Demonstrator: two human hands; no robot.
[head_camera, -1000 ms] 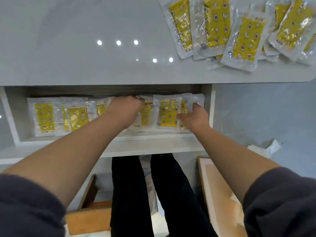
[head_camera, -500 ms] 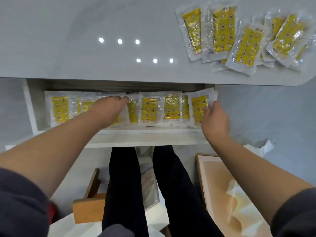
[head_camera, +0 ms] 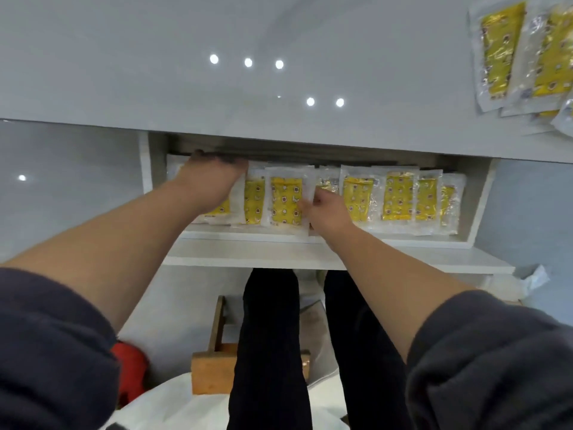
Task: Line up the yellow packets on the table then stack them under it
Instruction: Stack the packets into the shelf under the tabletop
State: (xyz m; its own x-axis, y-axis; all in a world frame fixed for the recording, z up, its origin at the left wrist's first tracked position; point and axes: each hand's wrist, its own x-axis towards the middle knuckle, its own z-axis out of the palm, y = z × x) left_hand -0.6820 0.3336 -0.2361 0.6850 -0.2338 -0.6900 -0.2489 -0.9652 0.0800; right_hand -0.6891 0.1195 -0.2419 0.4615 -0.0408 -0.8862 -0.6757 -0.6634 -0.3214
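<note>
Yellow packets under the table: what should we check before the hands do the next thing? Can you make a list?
1. Right hand has a packet: ok, it pinches the edge of the middle packet.
2. Left hand grip: cannot tell. It rests on the left-end packets, with its fingertips in shadow.
3. Shelf row lined up: not ok, the middle packet sticks out forward and overlaps its neighbours.
4. Table packets all moved down: not ok, a pile lies on the table at top right.

My left hand (head_camera: 214,181) lies flat on the shelf's (head_camera: 310,254) left-end packets (head_camera: 252,201), my right hand (head_camera: 328,212) pinches a mid-row packet's (head_camera: 285,200) edge, and loose packets (head_camera: 502,54) lie at the table's (head_camera: 155,72) right edge.
</note>
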